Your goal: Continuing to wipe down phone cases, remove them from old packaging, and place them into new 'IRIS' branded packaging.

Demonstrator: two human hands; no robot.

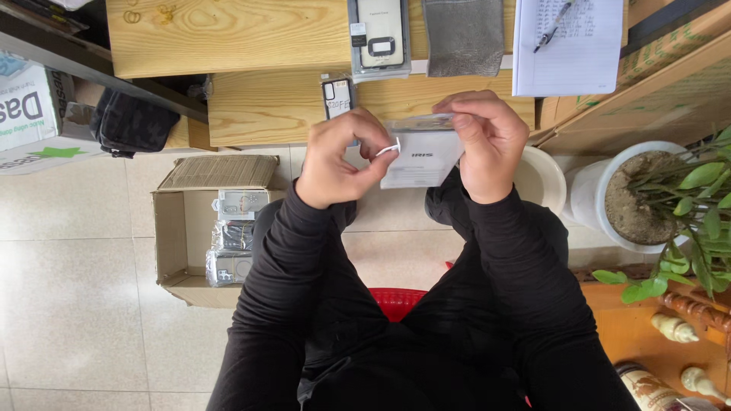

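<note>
The small clear-fronted package [421, 156] sits between your two hands, held up in front of your chest above the floor tiles. Your right hand [487, 144] is clamped on its upper right edge, thumb in front, fingers behind. Your left hand [343, 156] pinches a thin white tab [390, 149] at the left edge — fingertips closed on it. It looks light and fairly stiff, with slick plastic that could slip or crease, so grip the rigid edges rather than the flat face. Beyond it, similar packages lie on the wooden desk [251, 34], and more fill the cardboard box [171, 236] at your left — a potted plant [647, 198] stands to the right.
</note>
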